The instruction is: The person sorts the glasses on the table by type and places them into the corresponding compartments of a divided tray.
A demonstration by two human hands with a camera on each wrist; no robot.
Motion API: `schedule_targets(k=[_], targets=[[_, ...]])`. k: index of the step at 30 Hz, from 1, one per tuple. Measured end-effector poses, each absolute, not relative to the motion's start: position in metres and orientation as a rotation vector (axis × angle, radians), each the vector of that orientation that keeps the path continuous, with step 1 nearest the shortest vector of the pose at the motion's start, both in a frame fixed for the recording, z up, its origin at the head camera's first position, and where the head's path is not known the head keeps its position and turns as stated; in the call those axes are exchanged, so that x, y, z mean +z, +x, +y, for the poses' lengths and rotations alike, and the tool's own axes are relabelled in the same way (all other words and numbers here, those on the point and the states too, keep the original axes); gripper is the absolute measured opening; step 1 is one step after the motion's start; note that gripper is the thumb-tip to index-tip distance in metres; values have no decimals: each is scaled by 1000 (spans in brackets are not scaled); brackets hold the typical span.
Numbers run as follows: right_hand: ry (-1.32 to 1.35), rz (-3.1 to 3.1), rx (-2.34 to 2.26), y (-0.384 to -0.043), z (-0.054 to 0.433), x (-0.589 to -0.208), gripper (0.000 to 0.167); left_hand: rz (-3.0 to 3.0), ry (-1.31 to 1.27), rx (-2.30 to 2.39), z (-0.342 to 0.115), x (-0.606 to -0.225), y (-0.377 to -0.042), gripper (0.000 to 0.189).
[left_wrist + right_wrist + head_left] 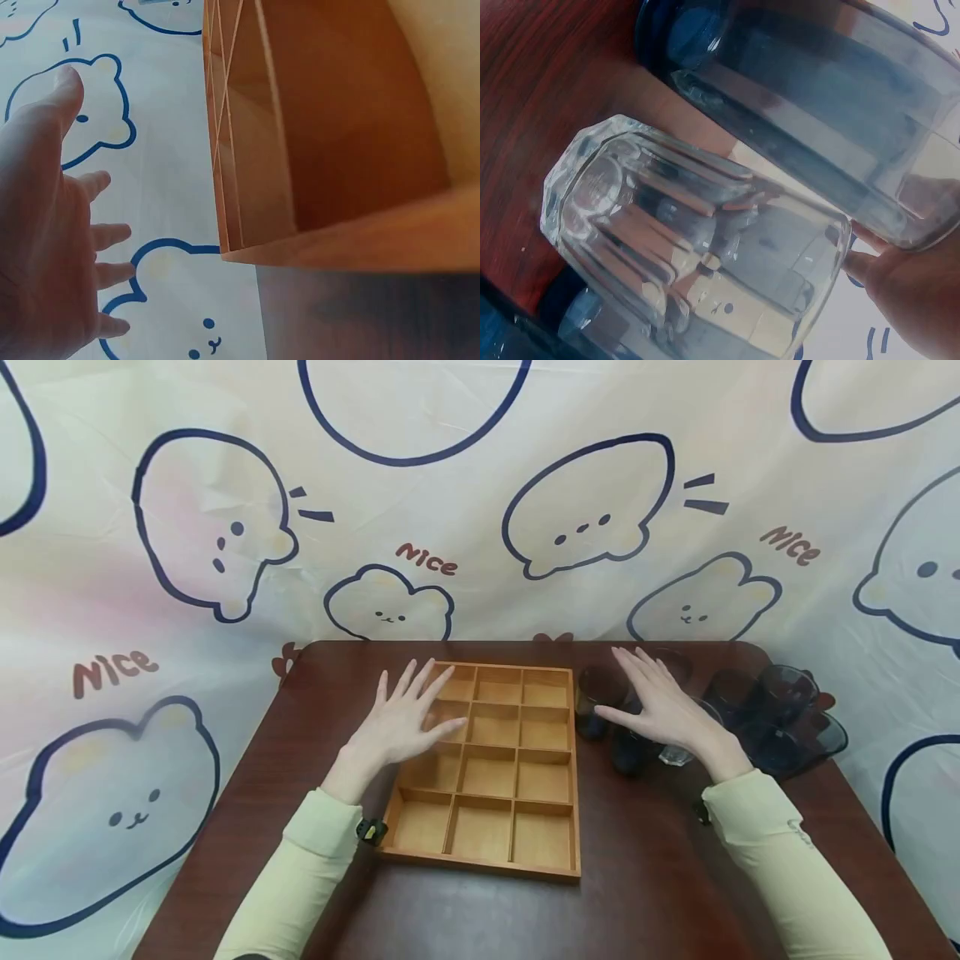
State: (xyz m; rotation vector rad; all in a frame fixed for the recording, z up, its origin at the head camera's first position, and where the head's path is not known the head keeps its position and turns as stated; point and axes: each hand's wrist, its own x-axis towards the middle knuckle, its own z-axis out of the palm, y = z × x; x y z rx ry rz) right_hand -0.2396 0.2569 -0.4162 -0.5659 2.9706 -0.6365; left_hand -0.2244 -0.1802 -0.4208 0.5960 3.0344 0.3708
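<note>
- Wooden box (480,831), divided into twelve compartments, on the dark table (637,868), just left of the glasses (600,687)
- Left hand (401,727) by the box's left side, fingers spread, gripping nothing
- Right hand (660,706) among the glasses, fingers straight, thumb apart; cannot tell whether it touches any
- Clear glass (697,240) beside a blue glass (802,105)
- Printed sheet (480,510) behind

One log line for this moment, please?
left hand: spread, near wooden tray | right hand: outstretched, near glasses | glasses: beside tray
</note>
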Motion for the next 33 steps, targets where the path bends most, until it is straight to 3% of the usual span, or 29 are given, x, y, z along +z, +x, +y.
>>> schedule_targets(k=[14, 28, 33], targets=[[-622, 2945, -625, -257, 244, -410, 108, 3001, 512, 440, -206, -437, -181, 99], [-625, 2881, -587, -263, 242, -403, 112, 2973, 555, 452, -200, -461, -133, 102], [-641, 2859, -555, -263, 238, -401, 106, 2954, 623, 443, -195, -469, -122, 103]])
